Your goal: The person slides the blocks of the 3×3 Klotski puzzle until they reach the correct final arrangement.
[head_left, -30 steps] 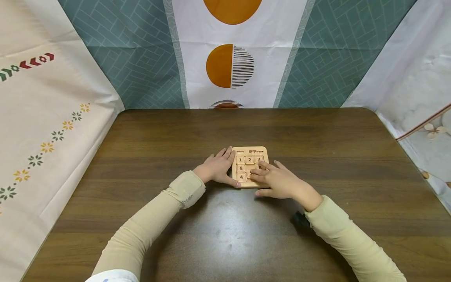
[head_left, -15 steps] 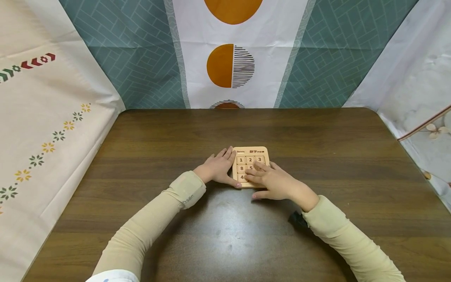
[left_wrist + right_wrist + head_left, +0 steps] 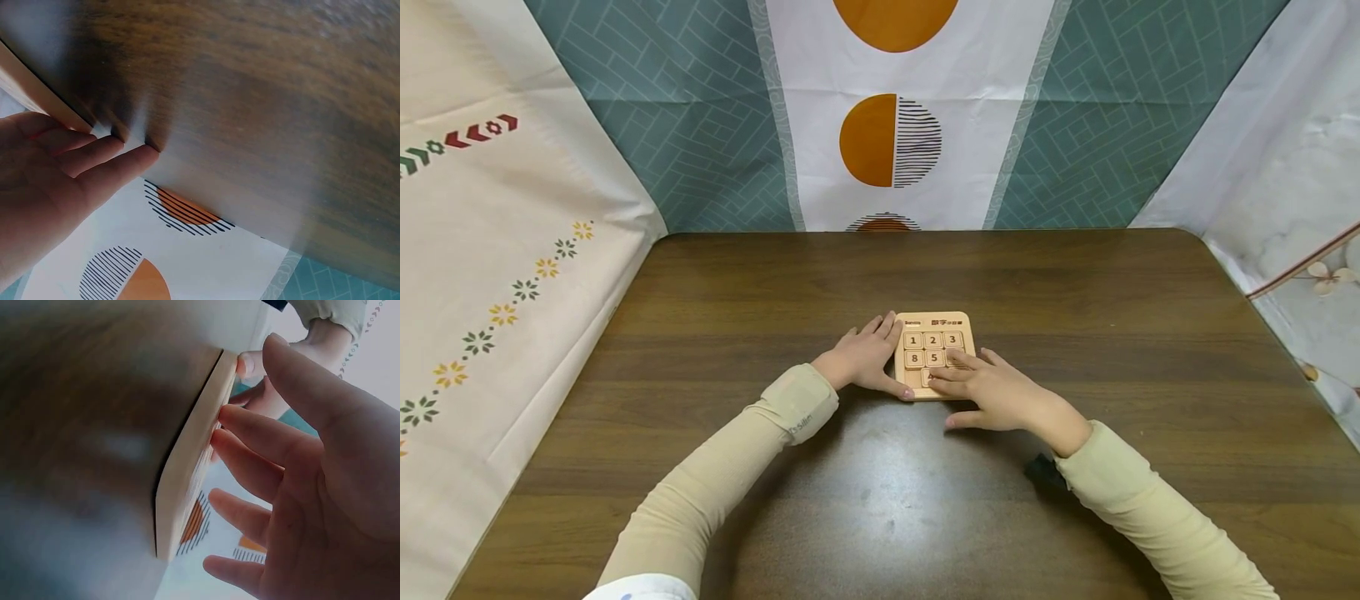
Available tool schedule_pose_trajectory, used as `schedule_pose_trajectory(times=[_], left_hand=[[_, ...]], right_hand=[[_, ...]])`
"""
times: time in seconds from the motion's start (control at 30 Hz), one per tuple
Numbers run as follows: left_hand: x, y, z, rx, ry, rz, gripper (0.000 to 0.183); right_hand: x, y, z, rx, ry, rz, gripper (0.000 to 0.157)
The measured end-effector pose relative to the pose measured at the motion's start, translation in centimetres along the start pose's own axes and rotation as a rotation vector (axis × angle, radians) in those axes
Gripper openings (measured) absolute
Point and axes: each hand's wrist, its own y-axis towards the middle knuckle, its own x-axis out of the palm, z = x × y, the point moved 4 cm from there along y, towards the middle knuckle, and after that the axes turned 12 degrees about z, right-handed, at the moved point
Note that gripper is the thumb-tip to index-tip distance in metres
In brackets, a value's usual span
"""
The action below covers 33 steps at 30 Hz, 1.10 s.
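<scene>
A light wooden sliding number puzzle (image 3: 934, 317) lies flat on the table in the head view. Its top row reads 1, 2, 3, and below are 8 and 5. A bare slot shows at the lower left, beside a partly covered tile (image 3: 926, 377) in the bottom row. My left hand (image 3: 867, 358) rests along the puzzle's left edge, thumb at the near-left corner, fingers extended. My right hand (image 3: 1000, 393) touches the tiles with its fingertips, hiding those on the right side. In the right wrist view, the right fingers (image 3: 250, 428) meet the puzzle's face.
The brown wooden table (image 3: 760, 283) extends around the puzzle. Patterned cloths hang behind it, including a teal and white curtain (image 3: 700, 150), with a flowered cloth (image 3: 512, 250) at the left. A small dark object (image 3: 1045, 472) shows by the right wrist.
The right fingertips went left to the tile 4, then back right. The 5 rose into the middle row, and the 4 slid right, leaving the lower-left slot bare. The left hand stayed.
</scene>
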Motion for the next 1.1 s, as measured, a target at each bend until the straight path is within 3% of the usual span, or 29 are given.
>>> schedule_pose_trajectory(times=[0.27,0.43,0.67,1.1], left_hand=[[0.0,-0.1,0.0,0.001,0.003,0.004,0.120],[0.0,-0.1,0.0,0.001,0.002,-0.003,0.120],[0.1,-0.1,0.1,0.007,-0.012,-0.005,0.120],[0.0,-0.2,0.0,0.005,-0.020,0.004,0.120]], right_hand=[[-0.6,-0.3,0.3,0.002,-0.013,0.002,0.059],[-0.5,1.1,0.0,-0.003,-0.014,0.015,0.059],[0.3,2.7,-0.3,0.052,-0.005,-0.038,0.063],[0.4,1.8,-1.4,0.000,-0.008,-0.013,0.061]])
